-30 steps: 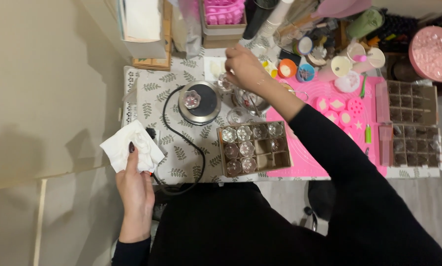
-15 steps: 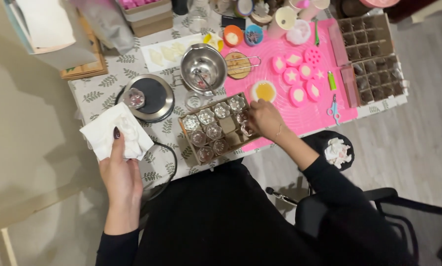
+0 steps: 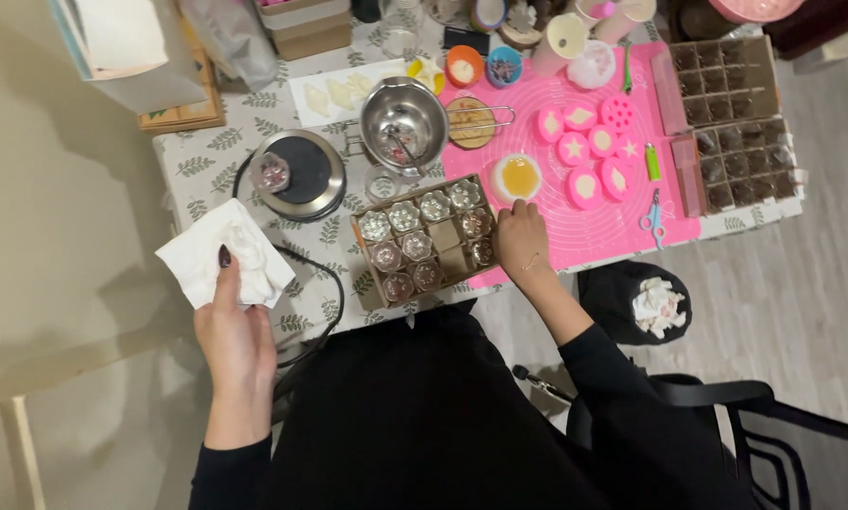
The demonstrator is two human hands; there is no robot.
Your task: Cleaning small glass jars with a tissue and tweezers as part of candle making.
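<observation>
A table (image 3: pixel 212 161) with a leaf-patterned cloth fills the upper part of the view, and a person in black sleeves sits at its near edge. On the right half of the table lies a bright pink mat (image 3: pixel 585 203), and past its right edge stand two brown divided trays (image 3: pixel 736 123). On the mat sit several round pink moulds (image 3: pixel 586 146) with pale fillings, a small white cup of amber liquid (image 3: pixel 517 177), and a pair of small scissors (image 3: pixel 652 213). Left of the mat, near the front edge, rests a cardboard box (image 3: pixel 426 238) holding rows of little glass jars. Behind the box stands a shiny metal pot (image 3: pixel 404 115) with a long handle, and to its left a round black hot plate (image 3: pixel 296 174) with a small glass jar on it; a black cord (image 3: pixel 325 283) runs from it towards the person. The left hand (image 3: pixel 230 331) is held off the left front corner of the table, its fingers (image 3: pixel 224 274) closed around a crumpled white paper towel (image 3: pixel 224 255). The right hand (image 3: pixel 522 241) rests on the front edge of the pink mat, touching the right end of the cardboard box, just below the white cup; its fingers are curled loosely and hold nothing. Below the table's right front edge stands a black bin (image 3: pixel 632 302) with white scraps inside.
</observation>
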